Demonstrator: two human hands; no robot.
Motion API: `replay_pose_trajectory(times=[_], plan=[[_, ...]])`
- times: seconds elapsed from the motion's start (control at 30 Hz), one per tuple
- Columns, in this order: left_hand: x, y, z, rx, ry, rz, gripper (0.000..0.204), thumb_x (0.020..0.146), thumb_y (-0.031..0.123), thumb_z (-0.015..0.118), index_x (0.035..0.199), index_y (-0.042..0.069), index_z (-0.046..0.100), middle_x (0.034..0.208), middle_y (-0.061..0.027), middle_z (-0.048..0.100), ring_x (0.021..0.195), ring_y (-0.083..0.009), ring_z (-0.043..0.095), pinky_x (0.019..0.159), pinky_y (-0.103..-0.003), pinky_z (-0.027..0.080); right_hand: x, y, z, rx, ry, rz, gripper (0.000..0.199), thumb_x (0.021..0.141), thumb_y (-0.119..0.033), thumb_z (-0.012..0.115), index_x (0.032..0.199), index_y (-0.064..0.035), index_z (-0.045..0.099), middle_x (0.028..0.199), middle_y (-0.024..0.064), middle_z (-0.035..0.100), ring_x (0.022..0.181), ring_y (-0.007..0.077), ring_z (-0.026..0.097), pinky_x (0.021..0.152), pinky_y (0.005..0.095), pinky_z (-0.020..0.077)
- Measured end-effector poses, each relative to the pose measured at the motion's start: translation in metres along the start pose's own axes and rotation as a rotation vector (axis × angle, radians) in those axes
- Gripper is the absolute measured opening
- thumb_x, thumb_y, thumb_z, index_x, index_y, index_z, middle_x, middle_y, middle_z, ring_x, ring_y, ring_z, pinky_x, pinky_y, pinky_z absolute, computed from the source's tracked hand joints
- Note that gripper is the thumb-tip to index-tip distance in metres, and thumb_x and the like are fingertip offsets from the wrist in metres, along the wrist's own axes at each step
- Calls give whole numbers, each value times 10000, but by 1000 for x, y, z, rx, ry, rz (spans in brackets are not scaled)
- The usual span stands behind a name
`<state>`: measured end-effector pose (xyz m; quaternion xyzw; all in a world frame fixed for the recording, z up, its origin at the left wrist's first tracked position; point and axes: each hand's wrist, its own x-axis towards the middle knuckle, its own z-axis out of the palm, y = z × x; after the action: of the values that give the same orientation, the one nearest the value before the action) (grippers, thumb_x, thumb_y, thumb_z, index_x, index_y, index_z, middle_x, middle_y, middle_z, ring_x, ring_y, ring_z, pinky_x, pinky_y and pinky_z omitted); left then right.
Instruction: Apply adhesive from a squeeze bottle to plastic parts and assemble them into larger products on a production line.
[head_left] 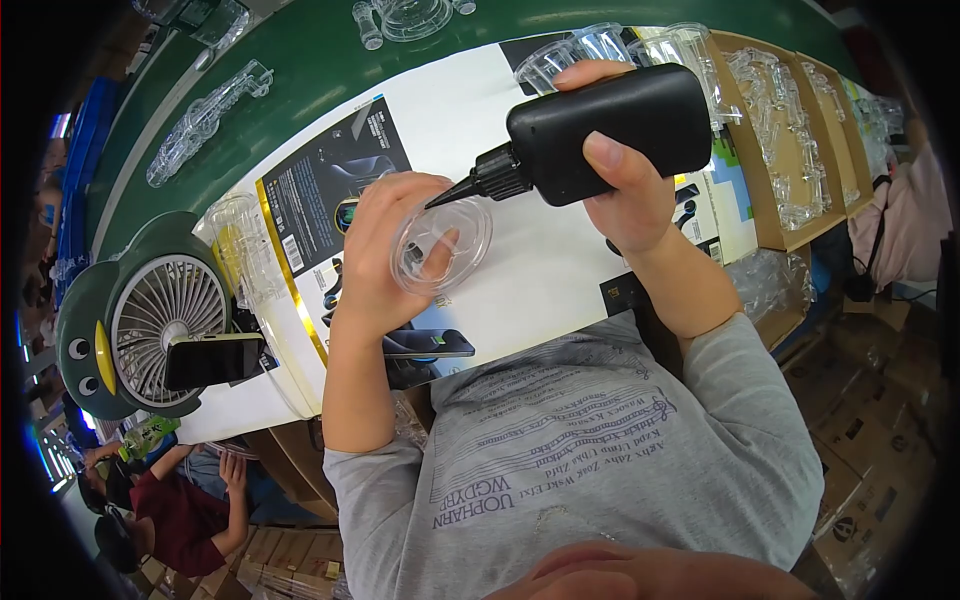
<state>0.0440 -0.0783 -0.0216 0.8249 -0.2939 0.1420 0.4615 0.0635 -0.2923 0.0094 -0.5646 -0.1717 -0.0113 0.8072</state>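
My left hand (385, 245) is closed around a clear round plastic cup-like part (470, 235), its circular rim facing up toward me. In my right hand (640, 190) lies a black squeeze bottle (620, 125), tipped on its side with the fingers wrapped round it. The bottle's narrow pointed nozzle (452, 192) reaches left to the rim of the clear part; whether it touches cannot be made out. Beneath both hands is a white printed sheet (530, 310) with dark pictures on it.
Clear plastic cups (600, 45) stand at the far side. Cardboard trays (790, 235) hold clear parts on the right. A green fan (90, 290) with a phone (215, 362) before it stands left. Another clear assembly (205, 120) lies on the green table (310, 75). A person (185, 515) sits lower left.
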Motion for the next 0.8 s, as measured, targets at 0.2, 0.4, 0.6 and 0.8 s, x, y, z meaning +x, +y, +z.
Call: replay_pose_trajectory(times=[0.2,0.4,0.6,0.8], plan=[[2,0,0,53,-18,26,305,684,87,669,961,-1,578,963,-134,590,896,-301,562,797,-371,433,2,6,9,100,44,-110,332,744,-129,611,1054,-24,552,902,48,583,756,82,565,632,192,465],[1,-1,-3,71,-19,9,325,671,48,671,977,2,571,968,-136,587,899,-304,561,803,-363,440,2,8,2,8,80,-12,422,742,-156,572,1108,26,468,1067,124,517,898,176,577,768,293,499],[-1,-11,-6,-147,367,-196,422,673,-34,682,1065,9,530,1014,-81,576,912,-175,551,815,-294,439,12,22,-3,-64,141,2,498,788,-99,579,1247,-33,400,817,45,579,630,88,525,542,213,435],[3,-21,-18,-353,610,-368,374,721,-25,659,1070,4,525,1003,-76,573,930,-144,537,843,-271,425,16,50,4,-1011,-113,11,579,749,-83,626,1258,-274,425,1011,98,529,904,273,564,770,339,458]])
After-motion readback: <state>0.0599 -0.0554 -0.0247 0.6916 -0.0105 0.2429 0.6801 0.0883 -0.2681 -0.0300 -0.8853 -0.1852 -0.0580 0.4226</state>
